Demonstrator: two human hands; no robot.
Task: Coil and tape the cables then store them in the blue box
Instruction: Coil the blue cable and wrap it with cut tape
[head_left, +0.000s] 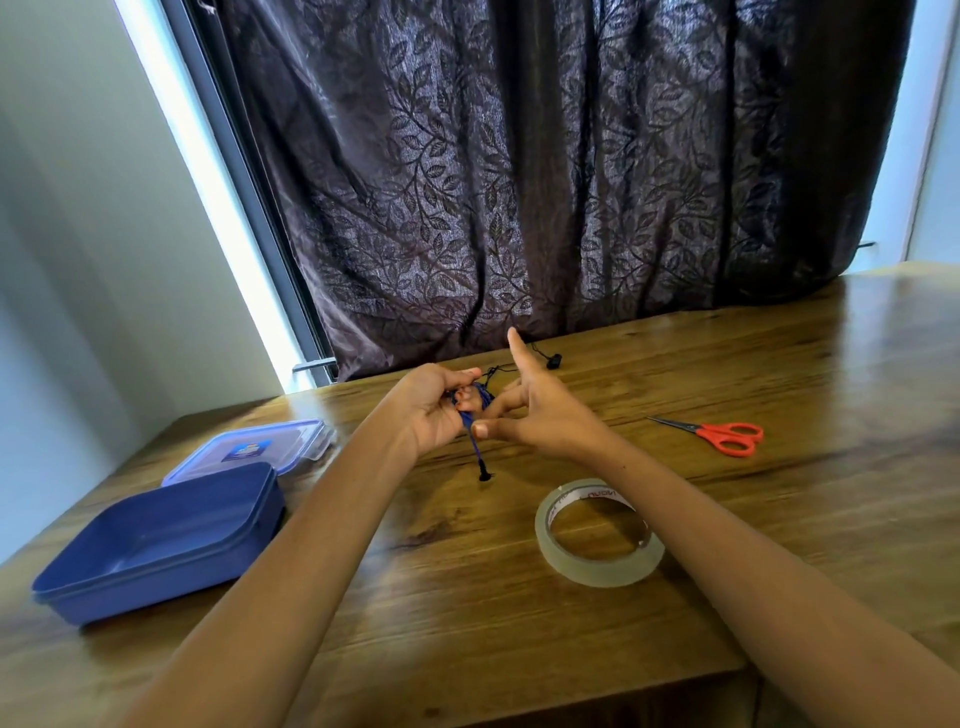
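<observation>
Thin blue cable (474, 448) gripped in left hand (430, 411), clear tape ring (589, 574)

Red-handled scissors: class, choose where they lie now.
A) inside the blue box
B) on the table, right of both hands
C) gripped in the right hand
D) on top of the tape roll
B: the red-handled scissors lie flat on the table, beyond the right hand and untouched; the left hand grips only the blue cable, and the blue box and tape roll sit elsewhere.
</observation>
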